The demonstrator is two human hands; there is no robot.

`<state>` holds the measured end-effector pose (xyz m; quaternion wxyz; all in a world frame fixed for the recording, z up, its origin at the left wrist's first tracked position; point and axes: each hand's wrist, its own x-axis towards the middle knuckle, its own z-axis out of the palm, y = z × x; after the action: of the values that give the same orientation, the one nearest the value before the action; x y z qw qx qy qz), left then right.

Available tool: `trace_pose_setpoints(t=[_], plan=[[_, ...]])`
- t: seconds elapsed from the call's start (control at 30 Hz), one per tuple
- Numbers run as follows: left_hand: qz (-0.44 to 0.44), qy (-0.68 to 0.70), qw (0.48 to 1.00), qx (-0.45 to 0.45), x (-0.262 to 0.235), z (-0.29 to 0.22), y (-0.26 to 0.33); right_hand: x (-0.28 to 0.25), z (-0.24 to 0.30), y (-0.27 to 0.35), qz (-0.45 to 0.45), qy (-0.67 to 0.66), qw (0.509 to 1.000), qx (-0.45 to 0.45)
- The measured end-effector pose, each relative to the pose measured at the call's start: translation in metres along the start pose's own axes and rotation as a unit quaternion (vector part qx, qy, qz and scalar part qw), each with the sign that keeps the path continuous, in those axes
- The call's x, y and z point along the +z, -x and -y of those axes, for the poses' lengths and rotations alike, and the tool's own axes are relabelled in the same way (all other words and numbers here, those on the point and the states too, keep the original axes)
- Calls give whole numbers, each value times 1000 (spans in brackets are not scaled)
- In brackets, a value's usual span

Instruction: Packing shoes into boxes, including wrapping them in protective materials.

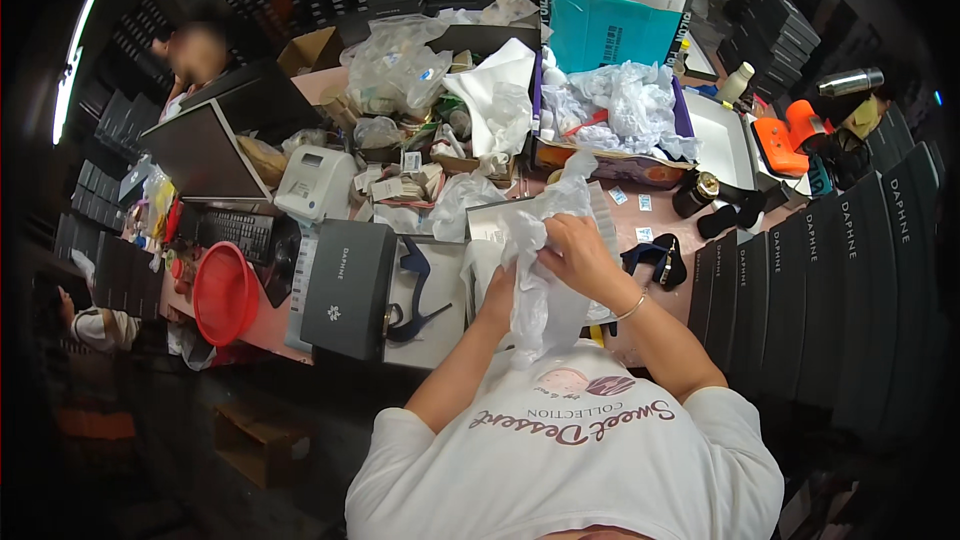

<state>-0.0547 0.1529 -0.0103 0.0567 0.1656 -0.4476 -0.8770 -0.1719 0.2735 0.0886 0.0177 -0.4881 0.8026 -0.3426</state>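
Observation:
Crumpled white tissue paper (530, 315) hangs in front of my chest, held between both hands. My left hand (497, 297) is closed on its left edge, with the fingers partly hidden behind the paper. My right hand (582, 252) pinches the upper part with bent fingers; whether anything is wrapped inside cannot be seen. To the left, a dark blue high-heeled sandal (414, 280) lies in a pale open box (440, 322), beside a dark grey shoe box lid (345, 290). Another dark sandal (662, 262) rests on the table, right of my right hand.
A red basin (223, 294), keyboard (235, 232), monitor (205, 155) and white label printer (316, 183) stand left. Ahead is a carton of crumpled tissue (630, 105). Dark shoe boxes (850, 270) line the right side, near a jar (695, 195). Another person (195, 55) is at far left.

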Motion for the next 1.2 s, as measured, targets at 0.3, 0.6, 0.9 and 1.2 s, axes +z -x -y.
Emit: trace_pose_setpoints(t=[0.3, 0.6, 0.9, 1.2], plan=[[18, -130, 991, 35, 19, -28, 3, 13, -14, 13, -19, -21, 999, 14], [98, 56, 991, -65, -55, -6, -14, -47, -84, 70, -134, -215, 934, 253], [-85, -92, 992, 6, 2, -33, -11, -60, -3, 44, 82, -135, 970, 183], [-54, -152, 984, 72, 9, -8, 11, -5, -51, 17, -39, -523, 806, 275]])
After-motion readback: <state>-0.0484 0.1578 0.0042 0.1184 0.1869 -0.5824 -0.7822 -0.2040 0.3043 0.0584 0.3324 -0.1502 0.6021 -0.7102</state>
